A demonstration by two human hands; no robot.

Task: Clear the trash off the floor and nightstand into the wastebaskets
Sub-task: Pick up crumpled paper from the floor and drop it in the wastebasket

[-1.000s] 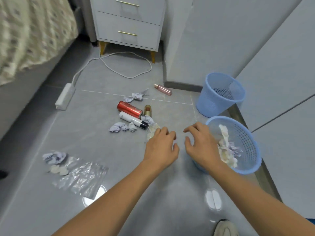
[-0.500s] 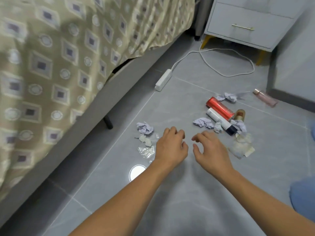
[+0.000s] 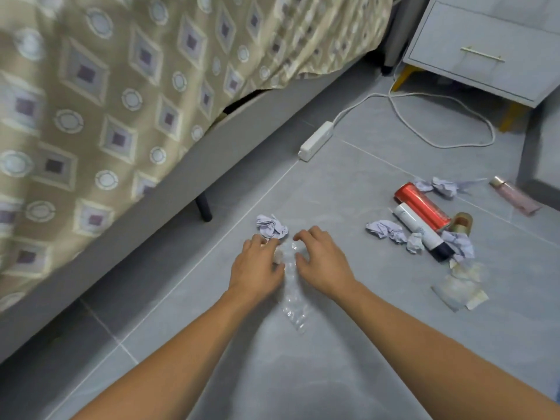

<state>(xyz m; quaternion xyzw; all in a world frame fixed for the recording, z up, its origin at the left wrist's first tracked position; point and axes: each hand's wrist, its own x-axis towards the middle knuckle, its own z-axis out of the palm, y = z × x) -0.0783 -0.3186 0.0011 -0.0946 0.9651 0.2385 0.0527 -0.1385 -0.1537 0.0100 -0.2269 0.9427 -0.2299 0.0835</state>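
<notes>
My left hand (image 3: 257,265) and my right hand (image 3: 321,259) are down on the grey floor tiles, fingers curled. Both grip a clear plastic bag (image 3: 295,313) that is bunched into a narrow strip between them. Small white wads (image 3: 278,255) show under my left fingertips. A crumpled lilac paper ball (image 3: 271,227) lies just beyond my left hand, apart from it. To the right lie a red can (image 3: 422,206), a white tube with a black cap (image 3: 422,233), a gold-capped jar (image 3: 460,224), a pink bottle (image 3: 515,198), more paper balls (image 3: 385,230) and pale wrappers (image 3: 460,289). No wastebasket is in view.
The bed (image 3: 121,101) with its patterned cover fills the left side, and its dark leg (image 3: 203,207) stands close to the paper ball. A white power strip (image 3: 316,140) and its cord (image 3: 439,140) run toward the nightstand (image 3: 485,50) at the top right.
My view has swung left, away from the wastebaskets. Both hands have moved forward and come down on the plastic bag, which is now bunched between them.
</notes>
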